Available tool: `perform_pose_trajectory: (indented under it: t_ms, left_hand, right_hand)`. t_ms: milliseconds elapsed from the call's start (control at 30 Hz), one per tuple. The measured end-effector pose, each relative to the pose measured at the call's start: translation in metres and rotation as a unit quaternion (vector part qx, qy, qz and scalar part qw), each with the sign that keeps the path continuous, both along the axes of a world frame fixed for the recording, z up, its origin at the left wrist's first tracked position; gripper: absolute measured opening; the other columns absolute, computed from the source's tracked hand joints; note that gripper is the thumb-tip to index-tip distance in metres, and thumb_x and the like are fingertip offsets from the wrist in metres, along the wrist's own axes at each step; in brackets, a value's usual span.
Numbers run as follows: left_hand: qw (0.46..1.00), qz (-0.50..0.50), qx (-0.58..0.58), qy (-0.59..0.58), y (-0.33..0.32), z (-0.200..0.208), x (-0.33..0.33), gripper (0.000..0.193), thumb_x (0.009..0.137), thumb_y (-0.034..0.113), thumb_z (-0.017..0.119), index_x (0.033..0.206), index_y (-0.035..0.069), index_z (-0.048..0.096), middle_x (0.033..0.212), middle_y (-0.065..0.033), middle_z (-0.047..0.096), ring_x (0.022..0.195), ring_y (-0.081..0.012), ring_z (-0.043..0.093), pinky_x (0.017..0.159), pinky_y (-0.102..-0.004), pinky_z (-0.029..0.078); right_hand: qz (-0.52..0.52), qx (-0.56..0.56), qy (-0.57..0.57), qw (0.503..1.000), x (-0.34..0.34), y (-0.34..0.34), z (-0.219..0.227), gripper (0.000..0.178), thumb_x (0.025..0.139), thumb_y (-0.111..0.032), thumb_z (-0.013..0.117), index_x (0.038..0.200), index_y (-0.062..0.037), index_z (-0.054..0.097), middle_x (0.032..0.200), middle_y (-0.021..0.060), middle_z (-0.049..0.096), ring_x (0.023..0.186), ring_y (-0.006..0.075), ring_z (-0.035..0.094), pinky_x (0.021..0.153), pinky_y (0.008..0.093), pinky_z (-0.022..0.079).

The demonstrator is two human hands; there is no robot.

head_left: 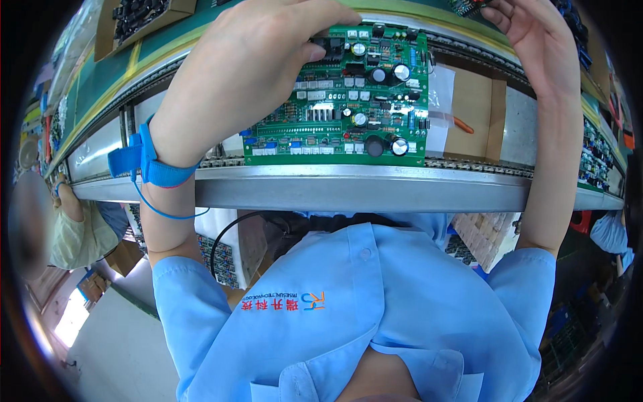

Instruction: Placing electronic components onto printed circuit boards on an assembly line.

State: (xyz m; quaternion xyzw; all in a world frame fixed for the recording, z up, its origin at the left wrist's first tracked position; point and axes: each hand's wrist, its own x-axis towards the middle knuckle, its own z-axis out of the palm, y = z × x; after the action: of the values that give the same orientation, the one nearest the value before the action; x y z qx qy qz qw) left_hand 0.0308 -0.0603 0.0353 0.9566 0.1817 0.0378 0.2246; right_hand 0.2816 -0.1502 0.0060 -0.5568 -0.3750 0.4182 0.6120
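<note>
A green circuit board [315, 136] lies across the rails in front of me, crowded with capacitors, white connectors and small parts. My left hand [258, 57], with a blue wrist strap [161, 161] on its wrist, reaches over the board's far left part. Its thumb tip is beside a black component [333, 48], and the index finger stretches apart along the far edge; the other fingers are hidden. At the upper right, my right hand [529, 23] has its fingertips closed on a small green circuit board [471, 7], partly cut off by the picture's edge.
Chain rails and a metal edge [362, 187] run along my side of the bench. Behind the rails, an open cardboard box [479, 100] shows an orange-handled tool [463, 125]. A box of black parts [137, 17] stands far left. More boards [593, 157] are at right; another person's arm [70, 201] shows at left.
</note>
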Motion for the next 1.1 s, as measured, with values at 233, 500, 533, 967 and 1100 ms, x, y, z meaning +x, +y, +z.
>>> perform_pose_trajectory:
  t_ms: [233, 500, 533, 967, 1100]
  left_hand:
    - [0.999, -0.032, 0.016, -0.016, 0.002, -0.006, -0.003, 0.036, 0.079, -0.005, 0.067, 0.114, -0.002, 0.060, 0.096, -0.0147, 0.057, 0.084, -0.0328, 0.061, 0.071, -0.0376, 0.050]
    - [0.997, -0.057, 0.046, -0.024, 0.003, -0.010, -0.009, 0.037, 0.079, -0.007, 0.063, 0.115, -0.002, 0.058, 0.095, -0.0150, 0.057, 0.082, -0.0318, 0.062, 0.069, -0.0378, 0.051]
    - [0.997, -0.059, 0.047, -0.024, 0.002, -0.009, -0.009, 0.037, 0.079, -0.007, 0.062, 0.115, -0.002, 0.058, 0.094, -0.0150, 0.057, 0.082, -0.0316, 0.062, 0.069, -0.0376, 0.051]
    - [0.995, -0.069, 0.057, -0.039, 0.006, -0.013, -0.011, 0.034, 0.079, -0.007, 0.060, 0.113, -0.003, 0.058, 0.092, -0.0157, 0.058, 0.082, -0.0319, 0.061, 0.070, -0.0384, 0.050]
    - [0.995, -0.073, 0.057, -0.035, 0.008, -0.015, -0.011, 0.035, 0.078, -0.007, 0.059, 0.112, -0.003, 0.058, 0.093, -0.0158, 0.058, 0.083, -0.0321, 0.061, 0.070, -0.0386, 0.050]
  right_hand:
    - [-0.036, -0.009, -0.085, 0.996, -0.015, -0.001, 0.003, 0.046, 0.085, -0.014, 0.069, 0.126, -0.0038, 0.051, 0.093, 0.0022, 0.068, 0.073, 0.0069, 0.064, 0.063, 0.0190, 0.053]
    - [-0.016, -0.023, -0.120, 0.992, -0.004, -0.001, -0.002, 0.032, 0.086, -0.013, 0.067, 0.116, -0.0065, 0.057, 0.090, -0.0005, 0.067, 0.072, 0.0060, 0.064, 0.062, 0.0182, 0.050]
    - [-0.012, -0.021, -0.112, 0.993, -0.001, -0.001, -0.003, 0.031, 0.086, -0.014, 0.066, 0.115, -0.0067, 0.057, 0.090, -0.0006, 0.067, 0.072, 0.0061, 0.064, 0.062, 0.0182, 0.049]
    - [0.007, -0.026, -0.152, 0.988, -0.015, -0.001, 0.001, 0.043, 0.087, -0.016, 0.069, 0.124, -0.0012, 0.053, 0.099, 0.0071, 0.069, 0.080, 0.0094, 0.067, 0.069, 0.0203, 0.054]
    - [0.018, -0.023, -0.140, 0.990, -0.009, 0.000, -0.003, 0.037, 0.089, -0.018, 0.069, 0.119, 0.0004, 0.058, 0.099, 0.0054, 0.069, 0.082, 0.0080, 0.067, 0.072, 0.0203, 0.054]
